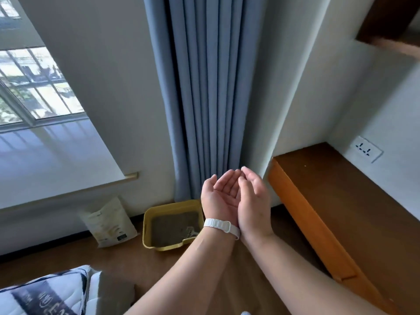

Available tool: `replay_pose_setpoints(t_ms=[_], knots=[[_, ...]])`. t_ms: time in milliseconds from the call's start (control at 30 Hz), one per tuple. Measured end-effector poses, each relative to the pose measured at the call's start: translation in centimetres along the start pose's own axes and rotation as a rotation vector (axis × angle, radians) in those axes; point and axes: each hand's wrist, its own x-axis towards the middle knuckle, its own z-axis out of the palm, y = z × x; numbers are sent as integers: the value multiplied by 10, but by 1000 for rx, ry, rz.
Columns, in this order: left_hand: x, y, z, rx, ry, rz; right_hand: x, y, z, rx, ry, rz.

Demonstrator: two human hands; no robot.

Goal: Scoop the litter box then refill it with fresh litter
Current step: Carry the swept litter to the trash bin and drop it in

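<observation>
Clearly, nothing is scooped yet. The blue curtain hangs to the floor just behind the yellow litter box, which I think is pushed against the wall to keep out of the way. A low wooden table runs to the right of the box, and a mattress corner lies nearer the camera and to its left. The litter bag leans on the wall just left of the box, probably ready for the refill. The box's long axis seems to run from the person toward the curtain.

The left hand, palm up, and the right hand touch side by side in the air before the box, fingers relaxed, holding nothing. The white scoop lies in the grey litter at the box's near right corner, its slotted head pointing left. Its handle is hidden behind the left wrist.
</observation>
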Motion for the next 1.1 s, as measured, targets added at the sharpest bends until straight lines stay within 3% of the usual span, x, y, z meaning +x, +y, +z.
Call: replay_pose_setpoints(t_ms=[400,733,1100], knots=[[-83,-14,-30,231,-184,-357,-108,-1,-12,-68,512,-68],[-209,-104,-32,455,-440,-642,-230,-32,-102,3,943,-188],[-404,-255,-82,623,-544,-898,-424,-39,-254,336,1287,-368]])
